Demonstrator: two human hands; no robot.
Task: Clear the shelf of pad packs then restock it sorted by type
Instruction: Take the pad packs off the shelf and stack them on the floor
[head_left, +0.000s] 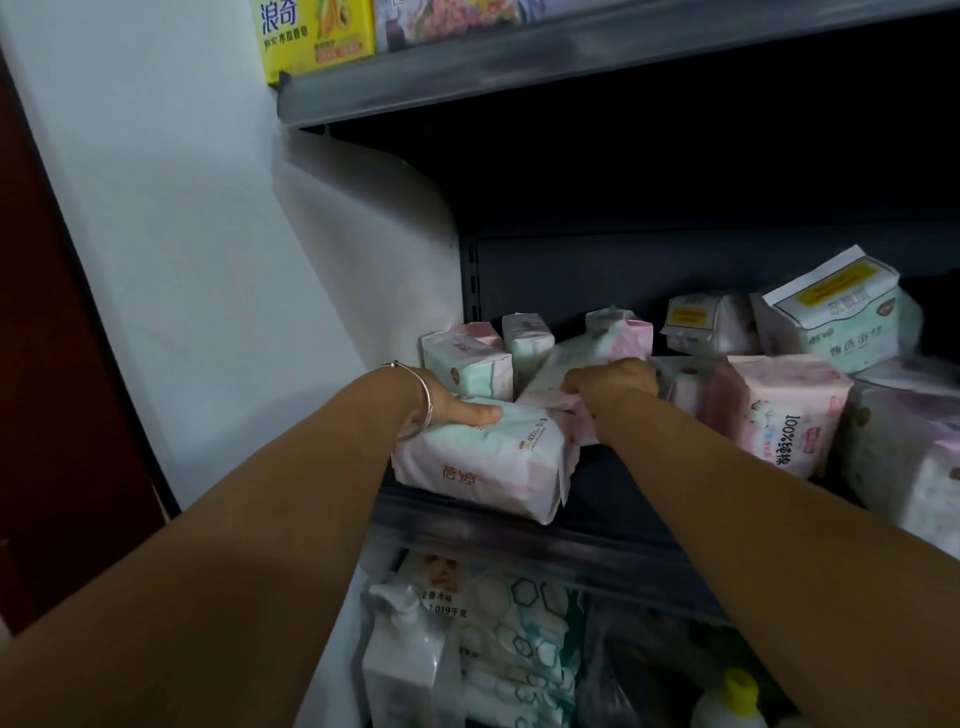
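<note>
From the head camera, my left hand (457, 408) lies on the near pack (480, 460), the pale green and pink one at the front left of the shelf (613, 499). The thumb stretches along its top edge and the fingers seem to wrap round the far side, so I read it as a grip, though those fingers are hidden. This pack lies flat with its long side running left to right along the shelf lip, its near face hanging slightly over the edge toward me.

My right hand (613, 387) is just beyond and to the right, knuckles up, fingers curled onto a second pack (558, 374) that leans diagonally against the upright packs (467, 361) behind. It touches the near pack's far right corner.

More packs stand well to the right: a pink one (779, 410) and a white one with a yellow label (836, 306).

I judge the left hand is nearer the shelf edge, so the near pack should come straight back toward me first, freeing the leaning one
</note>
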